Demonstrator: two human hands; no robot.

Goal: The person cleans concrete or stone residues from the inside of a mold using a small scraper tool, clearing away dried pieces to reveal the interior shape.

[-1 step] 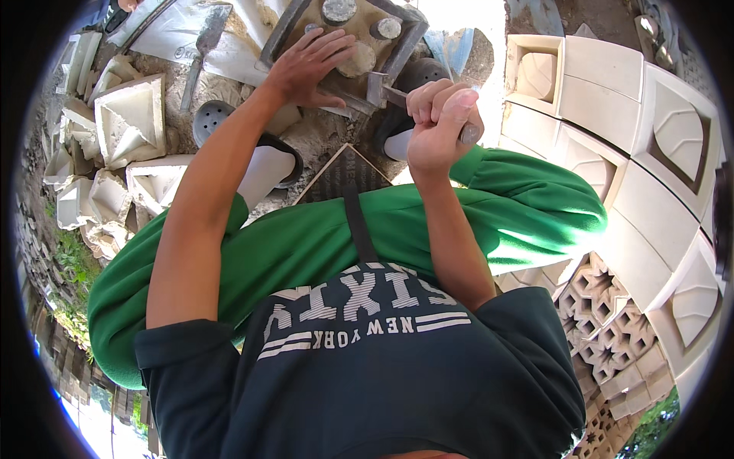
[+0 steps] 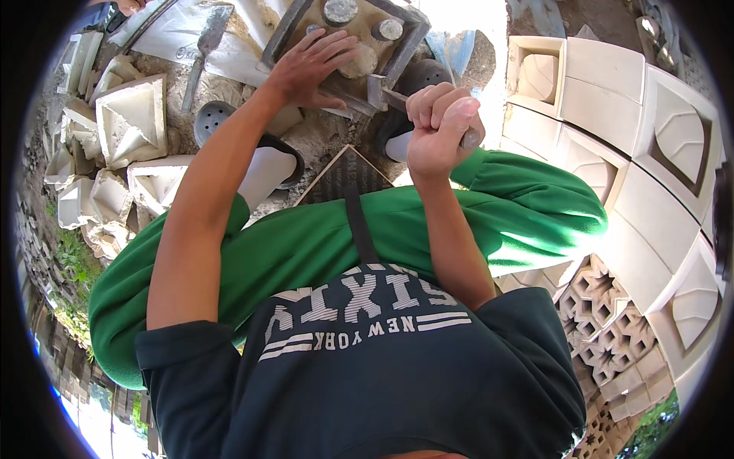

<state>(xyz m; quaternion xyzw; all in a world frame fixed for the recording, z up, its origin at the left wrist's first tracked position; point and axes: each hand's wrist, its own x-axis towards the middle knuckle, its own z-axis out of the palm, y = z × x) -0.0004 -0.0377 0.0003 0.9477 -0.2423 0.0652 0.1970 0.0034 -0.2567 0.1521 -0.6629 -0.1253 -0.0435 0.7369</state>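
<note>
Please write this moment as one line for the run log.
left hand: flat on metal mould | right hand: gripping hammer at mould edge | stacked cast blocks at right

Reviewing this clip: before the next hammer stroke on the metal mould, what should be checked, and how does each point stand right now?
1. Right hand has a firm grip on the hammer: ok, fist closed round the handle.
2. Left hand steadies the metal mould: ok, palm and fingers rest on it.
3. Left fingers away from the hammer head: not ok, they lie just beside it.
4. Hammer head meets the mould rim squarely: cannot tell, the contact is partly hidden.
5. Feet in the dark clogs out of the way: ok, they stand below the mould, towards the person.
6. Stacked cast blocks on the right stand apart from the swing: ok.
</note>
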